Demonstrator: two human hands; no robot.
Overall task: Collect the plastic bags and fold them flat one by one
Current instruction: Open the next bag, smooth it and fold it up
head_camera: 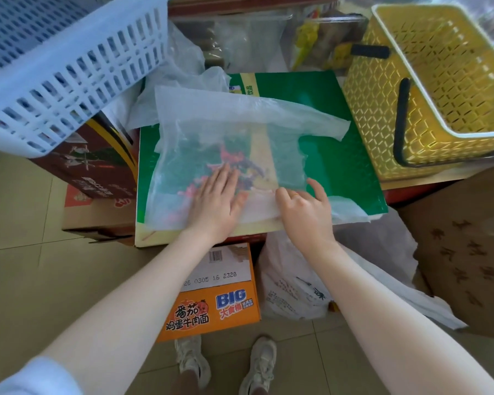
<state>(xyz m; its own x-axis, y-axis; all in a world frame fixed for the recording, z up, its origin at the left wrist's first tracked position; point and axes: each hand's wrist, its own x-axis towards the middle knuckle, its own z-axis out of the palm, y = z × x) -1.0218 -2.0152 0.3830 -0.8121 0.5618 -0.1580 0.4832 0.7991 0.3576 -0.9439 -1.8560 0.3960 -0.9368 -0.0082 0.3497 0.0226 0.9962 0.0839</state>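
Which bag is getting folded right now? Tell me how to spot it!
Find the big green box in the middle, between the white basket and the yellow basket. Spread flat on its top lies a thin see-through plastic bag, with the left hand pressing it and the right hand at its near edge. Other bags around are crumpled; this one is smoothed out.
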